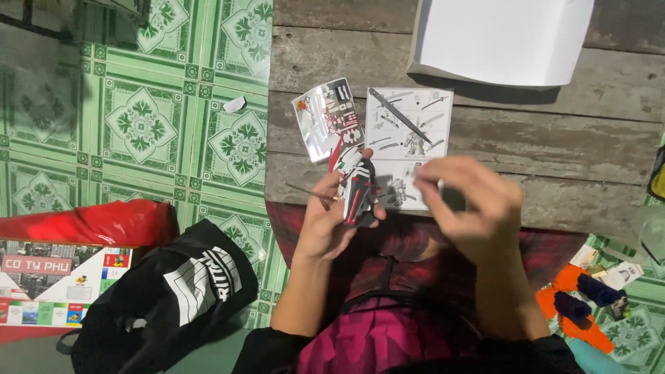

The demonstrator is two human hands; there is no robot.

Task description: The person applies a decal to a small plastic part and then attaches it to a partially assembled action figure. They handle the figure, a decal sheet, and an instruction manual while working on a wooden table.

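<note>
Nearest to the camera is the person's lap, with a pink and dark red cloth (388,332) over it. Above the lap, the left hand (325,221) is closed around a small model part (358,190), black with red and white pieces; the fingers wrap it from the left and the thumb presses its top. A thin rod (305,190) sticks out to the left of this hand, but I cannot tell if the hand holds it. The right hand (471,208) is just beside the model part, a little blurred, with the fingers curled toward the part; whether it pinches something is not clear. Both hands are over the near edge of the wooden worktop (554,152). Behind them on the worktop lies an instruction sheet (409,131) with a dark thin tool (400,114) resting on it, and just left of it a sticker sheet (327,118). Farther back is a white box (502,38). On the green tiled floor (138,125) at the left lie a black bag (166,298), a red bag (90,221) and a colourful board (55,284). At the right is an orange and blue toy (578,305).
</note>
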